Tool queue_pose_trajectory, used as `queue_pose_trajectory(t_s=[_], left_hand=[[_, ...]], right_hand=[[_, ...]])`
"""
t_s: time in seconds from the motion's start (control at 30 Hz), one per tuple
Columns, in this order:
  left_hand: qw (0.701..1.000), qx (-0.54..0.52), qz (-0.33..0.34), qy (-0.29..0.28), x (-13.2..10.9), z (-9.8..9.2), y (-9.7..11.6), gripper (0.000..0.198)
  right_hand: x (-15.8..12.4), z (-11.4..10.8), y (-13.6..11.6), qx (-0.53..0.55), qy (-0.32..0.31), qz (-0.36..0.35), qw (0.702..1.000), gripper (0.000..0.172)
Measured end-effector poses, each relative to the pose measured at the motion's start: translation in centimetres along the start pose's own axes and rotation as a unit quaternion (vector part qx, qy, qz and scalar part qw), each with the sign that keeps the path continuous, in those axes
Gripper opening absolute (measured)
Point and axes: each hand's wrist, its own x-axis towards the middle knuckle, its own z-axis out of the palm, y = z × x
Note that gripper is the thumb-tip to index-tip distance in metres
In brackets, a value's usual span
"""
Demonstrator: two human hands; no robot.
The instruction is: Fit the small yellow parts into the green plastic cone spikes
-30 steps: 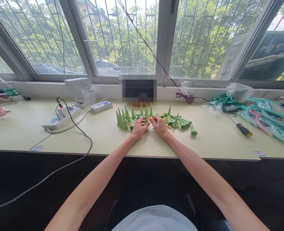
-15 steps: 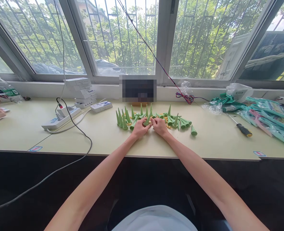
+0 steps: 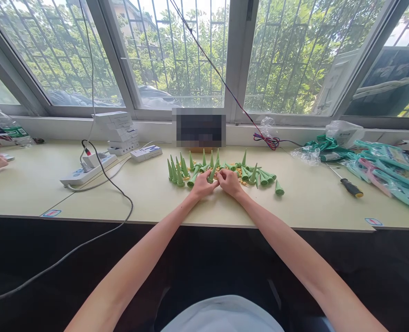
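Left hand [image 3: 203, 186] has its fingers closed on a green cone [image 3: 213, 172], which is tilted, tip up and leaning a bit right. Right hand [image 3: 230, 182] is right up against it, fingertips bunched together; honestly can't tell if something small is pinched in there, the knuckles block it.

Loads more cones around: upright cones [image 3: 179, 178] just left of the fingers, a pile of mostly lying cones [image 3: 265, 179] to the right with yellow bits [image 3: 242, 174] mixed in, and one lone cone [image 3: 279, 189] a little past that.

Label check: the white boxes [image 3: 117, 133] beyond the fingers to the left have dark print, and a flat box [image 3: 146, 153] nearer has a bluish panel, all too small to read. Bottle [image 3: 17, 133] way off left wears a green label with white marks. The counter [image 3: 149, 198] edge has blue-bordered stickers with a red mark, a left sticker [image 3: 52, 213] and a right sticker [image 3: 373, 221]. Screwdriver [image 3: 351, 187], black and yellow, lies well right of the fingers.
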Motion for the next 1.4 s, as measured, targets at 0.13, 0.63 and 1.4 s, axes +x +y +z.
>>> queue_pose_trajectory(t_s=[0.13,0.63,1.4], left_hand=[[1.0,0.001,-0.001,-0.014,-0.1,-0.1,0.1,0.025],[1.0,0.005,0.012,-0.005,-0.1,0.1,0.1,0.022],[1.0,-0.022,0.006,0.009,-0.3,0.2,0.3,0.018]], right_hand=[[-0.2,-0.3,-0.6,0.013,-0.006,-0.008,1.0,0.027],[-0.4,-0.3,-1.1,0.029,0.006,-0.036,0.999,0.027],[-0.4,-0.2,-1.3,0.027,0.033,-0.048,0.998,0.028]])
